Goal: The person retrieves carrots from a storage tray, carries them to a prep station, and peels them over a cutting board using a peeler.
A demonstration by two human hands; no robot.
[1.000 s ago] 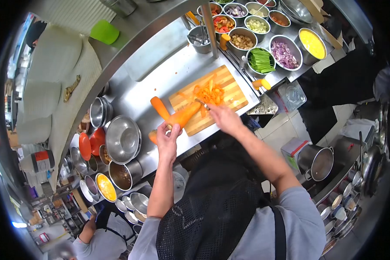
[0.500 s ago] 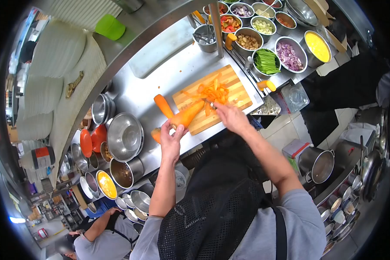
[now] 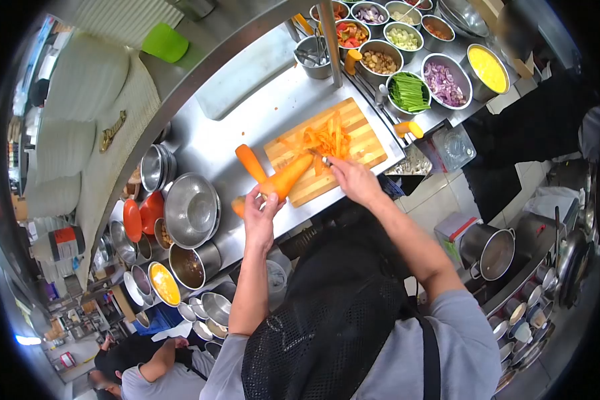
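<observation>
Left hand (image 3: 260,215) grips a carrot (image 3: 285,181) by its thick end; right hand (image 3: 356,182) holds a peeler (image 3: 325,161). Stroke lightly, away from the left hand, over the board (image 3: 367,150).

No text can be read.

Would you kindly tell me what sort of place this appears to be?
It looks like a commercial kitchen, probably a restaurant's: there are many metal bowls of cut vegetables, a large pot, and a steel worktop bearing a cutting board with orange shavings.
</observation>
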